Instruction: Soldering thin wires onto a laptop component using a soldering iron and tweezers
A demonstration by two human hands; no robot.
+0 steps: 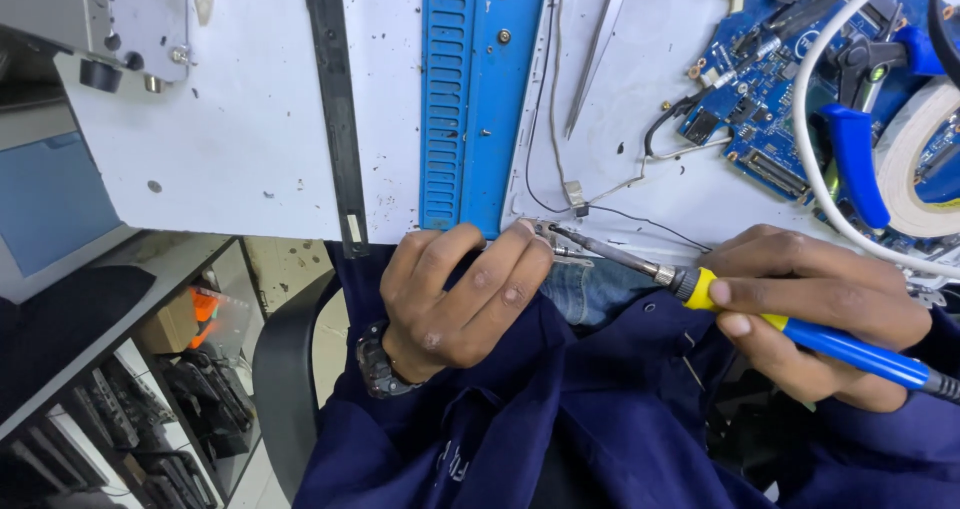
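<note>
Gripping a soldering iron, the right hand touches its tip to a small metal part pinched by the left hand below the blue panel.

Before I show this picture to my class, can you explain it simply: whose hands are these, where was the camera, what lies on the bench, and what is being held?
There is one picture, taken by a camera worn on a person's head and looking down at their own two bare hands, so there is no machine here. The right hand holds a soldering iron with a blue and yellow handle; its metal tip reaches toward the bench edge. The left hand, with a wristwatch on it, pinches a small metal part right where the tip points. On the white workbench lie a blue slotted plastic strip, metal tweezers, thin loose wires, a blue circuit board, blue-handled pliers and a roll of tape. The person wears dark blue clothing.
</note>
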